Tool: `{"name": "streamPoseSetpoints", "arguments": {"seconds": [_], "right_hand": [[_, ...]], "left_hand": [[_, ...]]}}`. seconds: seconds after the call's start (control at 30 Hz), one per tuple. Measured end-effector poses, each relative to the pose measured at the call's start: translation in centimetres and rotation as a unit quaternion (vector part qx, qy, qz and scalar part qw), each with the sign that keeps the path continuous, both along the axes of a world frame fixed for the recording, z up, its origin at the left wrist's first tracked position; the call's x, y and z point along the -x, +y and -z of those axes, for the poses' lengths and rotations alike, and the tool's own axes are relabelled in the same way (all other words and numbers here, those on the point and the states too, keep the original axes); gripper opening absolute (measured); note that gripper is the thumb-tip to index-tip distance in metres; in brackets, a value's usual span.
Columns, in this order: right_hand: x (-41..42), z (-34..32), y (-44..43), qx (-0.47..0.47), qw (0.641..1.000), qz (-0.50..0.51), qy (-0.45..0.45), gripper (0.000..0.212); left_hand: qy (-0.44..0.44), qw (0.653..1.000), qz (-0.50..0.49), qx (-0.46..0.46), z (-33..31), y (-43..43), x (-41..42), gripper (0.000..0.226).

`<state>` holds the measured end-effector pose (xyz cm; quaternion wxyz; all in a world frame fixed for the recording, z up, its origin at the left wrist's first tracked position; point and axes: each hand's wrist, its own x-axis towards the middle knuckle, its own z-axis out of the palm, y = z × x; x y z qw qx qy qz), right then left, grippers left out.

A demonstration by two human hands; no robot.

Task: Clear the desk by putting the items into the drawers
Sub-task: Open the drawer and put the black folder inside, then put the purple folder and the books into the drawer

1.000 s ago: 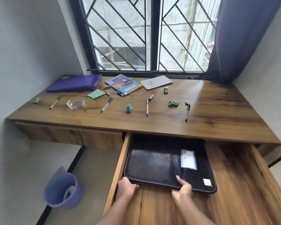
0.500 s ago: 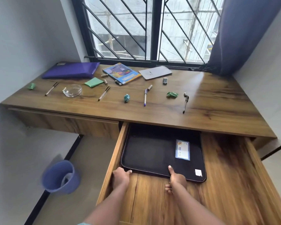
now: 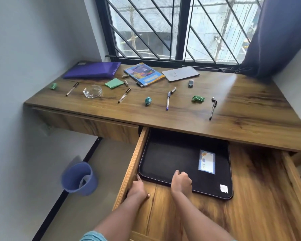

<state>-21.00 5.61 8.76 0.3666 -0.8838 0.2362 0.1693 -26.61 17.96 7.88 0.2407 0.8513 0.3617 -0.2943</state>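
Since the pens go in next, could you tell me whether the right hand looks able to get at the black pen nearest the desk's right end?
Probably yes: the right hand rests on the black sleeve in the open drawer, and the black pen lies alone near the front edge, nothing around it.

Both hands (image 3: 181, 181) lowered, seemingly loose.

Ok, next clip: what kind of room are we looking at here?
Most likely a home study corner or bedroom nook: a wall-to-wall wooden desk with drawers sits under a barred window with a dark curtain. Pens, a purple folder and a small blue bin on the floor suit that.
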Motion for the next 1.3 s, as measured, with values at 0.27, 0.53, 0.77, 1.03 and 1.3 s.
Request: {"name": "streamPoseSetpoints", "arguments": {"seconds": [0.27,0.53,0.77,1.03,1.3], "right_hand": [[-2.0,0.6,3.0,0.016,0.994,-0.101,-0.048,0.032],[-3.3,-1.1,8.6,0.007,0.983,-0.108,-0.146,0.034],[-2.9,-4.5,18.9,0.019,0.967,-0.095,-0.238,0.036],[-0.6,-6.6,31.5,0.044,0.963,-0.120,-0.236,0.034],[-6.1,-10.3,39.4,0.049,0.954,-0.122,-0.268,0.033]], "left_hand": [[-0.113,0.984,0.110,-0.088,-2.8,0.4,-2.9,0.024],[-0.318,0.918,0.183,-0.152,-5.7,5.8,-5.2,0.031],[-0.333,0.913,0.146,-0.186,-5.9,16.7,-3.7,0.033],[-0.307,0.931,0.116,-0.158,-6.5,29.2,-2.6,0.043],[-0.324,0.931,0.063,-0.155,-9.9,37.8,-8.0,0.040]]}}
